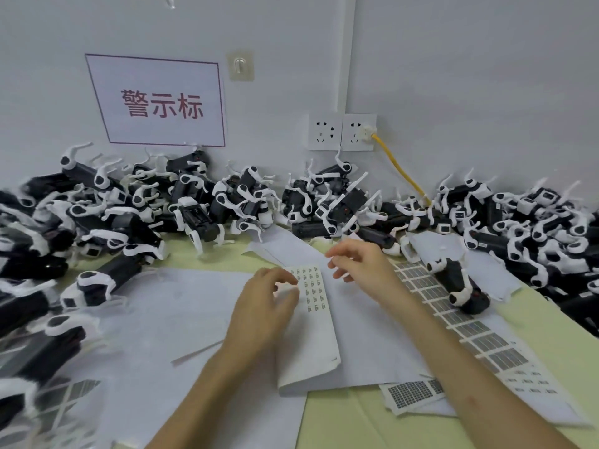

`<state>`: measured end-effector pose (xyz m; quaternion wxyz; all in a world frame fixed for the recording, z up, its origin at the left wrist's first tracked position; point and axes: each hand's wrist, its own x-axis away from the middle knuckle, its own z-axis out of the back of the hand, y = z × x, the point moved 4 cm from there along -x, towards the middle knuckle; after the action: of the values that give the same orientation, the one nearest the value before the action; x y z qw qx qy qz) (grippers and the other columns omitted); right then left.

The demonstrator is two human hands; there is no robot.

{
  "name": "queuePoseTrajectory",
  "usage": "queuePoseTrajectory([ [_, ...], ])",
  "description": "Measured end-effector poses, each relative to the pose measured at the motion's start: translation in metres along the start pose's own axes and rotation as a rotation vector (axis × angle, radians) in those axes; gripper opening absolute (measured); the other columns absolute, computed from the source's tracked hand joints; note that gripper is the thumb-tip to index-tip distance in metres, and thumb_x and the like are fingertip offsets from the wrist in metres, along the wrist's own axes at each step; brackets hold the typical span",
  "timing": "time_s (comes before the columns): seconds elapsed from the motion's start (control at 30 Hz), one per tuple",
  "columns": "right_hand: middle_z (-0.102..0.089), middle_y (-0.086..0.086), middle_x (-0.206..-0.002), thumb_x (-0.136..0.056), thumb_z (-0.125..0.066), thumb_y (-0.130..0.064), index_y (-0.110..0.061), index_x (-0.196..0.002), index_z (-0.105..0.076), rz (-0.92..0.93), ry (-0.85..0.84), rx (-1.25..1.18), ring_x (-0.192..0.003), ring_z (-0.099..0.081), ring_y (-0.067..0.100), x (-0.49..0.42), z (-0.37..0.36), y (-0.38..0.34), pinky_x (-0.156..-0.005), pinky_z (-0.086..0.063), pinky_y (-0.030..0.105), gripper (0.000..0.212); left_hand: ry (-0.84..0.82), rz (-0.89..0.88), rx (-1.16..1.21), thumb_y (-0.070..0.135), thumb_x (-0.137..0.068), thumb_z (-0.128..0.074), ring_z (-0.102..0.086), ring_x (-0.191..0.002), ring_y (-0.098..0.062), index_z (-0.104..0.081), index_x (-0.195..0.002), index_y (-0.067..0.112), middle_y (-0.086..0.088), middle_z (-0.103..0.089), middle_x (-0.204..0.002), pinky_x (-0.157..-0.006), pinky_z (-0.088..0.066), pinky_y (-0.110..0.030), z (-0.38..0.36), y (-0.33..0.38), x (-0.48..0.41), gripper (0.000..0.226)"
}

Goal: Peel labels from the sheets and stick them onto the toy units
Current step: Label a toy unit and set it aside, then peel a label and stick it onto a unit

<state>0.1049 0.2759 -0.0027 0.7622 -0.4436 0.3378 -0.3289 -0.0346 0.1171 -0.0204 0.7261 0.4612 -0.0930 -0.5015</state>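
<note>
A white label sheet [312, 306] with small printed labels at its top end lies on the table in front of me. My left hand [262, 303] rests on its left edge, fingers curled, thumb and fingertips at the labels; whether it pinches one I cannot tell. My right hand [359, 264] hovers just right of the sheet's top with relaxed fingers, holding nothing. One black-and-white toy unit [460, 283] lies alone on the right, on a strip of larger labels [453, 315]. Piles of the same toy units [201, 202] line the wall.
More toy units heap up at the left [39, 254] and right [544, 231] edges. Loose white sheets [168, 312] cover the yellow-green table [350, 419]. Another label sheet [411, 392] lies near me. A yellow cable [402, 171] runs from a wall socket [358, 132].
</note>
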Motion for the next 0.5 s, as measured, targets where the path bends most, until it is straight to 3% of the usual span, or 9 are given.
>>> queuePoseTrajectory([
  [0.07,-0.075,-0.001,-0.094,-0.096,-0.065,-0.008,-0.025,-0.094,-0.073,0.012,-0.028,0.09,-0.072,-0.072,0.009,-0.006,-0.011,-0.003,-0.069,-0.055,0.03,0.019,-0.127,-0.113,-0.259,0.033,-0.101,-0.059,-0.05,-0.12,-0.016,-0.066,-0.117,0.029,0.008,-0.057,-0.127,-0.102,-0.04,-0.037,-0.013,-0.003,0.002,0.019],
  [0.13,-0.072,-0.008,-0.1,-0.095,-0.066,-0.013,-0.028,-0.1,-0.072,0.058,-0.028,0.147,-0.079,-0.07,0.01,-0.014,-0.022,-0.009,-0.068,-0.056,0.023,0.017,-0.209,-0.156,-0.435,0.041,-0.102,-0.053,-0.045,-0.125,-0.017,-0.063,-0.125,0.034,0.01,-0.054,-0.136,-0.1,-0.035,-0.035,-0.023,-0.007,0.004,0.027],
  [0.23,-0.067,-0.01,-0.108,-0.095,-0.068,-0.021,-0.028,-0.113,-0.068,0.127,-0.075,0.218,-0.086,-0.065,0.003,-0.029,-0.046,-0.024,-0.063,-0.049,0.012,0.019,-0.231,-0.2,-0.529,0.046,-0.104,-0.046,-0.041,-0.133,-0.017,-0.058,-0.136,0.038,0.01,-0.049,-0.147,-0.1,-0.029,-0.037,-0.029,-0.009,0.004,0.036],
  [0.37,-0.061,0.0,-0.126,-0.095,-0.07,-0.032,-0.021,-0.132,-0.057,0.168,-0.2,0.358,-0.101,-0.062,0.015,-0.056,-0.089,-0.043,-0.076,-0.046,0.026,0.042,-0.328,-0.216,-0.56,0.05,-0.106,-0.039,-0.029,-0.147,-0.019,-0.049,-0.15,0.036,0.003,-0.038,-0.161,-0.108,-0.023,-0.042,-0.036,-0.013,0.008,0.047],
  [0.5,-0.055,0.005,-0.138,-0.086,-0.078,-0.046,-0.014,-0.146,-0.042,0.146,-0.287,0.421,-0.124,-0.055,0.024,-0.078,-0.143,-0.056,-0.091,-0.045,0.035,0.076,-0.313,-0.261,-0.536,0.046,-0.106,-0.038,-0.027,-0.148,-0.021,-0.049,-0.148,0.028,-0.001,-0.038,-0.16,-0.109,-0.022,-0.043,-0.035,-0.006,0.011,0.047],
])
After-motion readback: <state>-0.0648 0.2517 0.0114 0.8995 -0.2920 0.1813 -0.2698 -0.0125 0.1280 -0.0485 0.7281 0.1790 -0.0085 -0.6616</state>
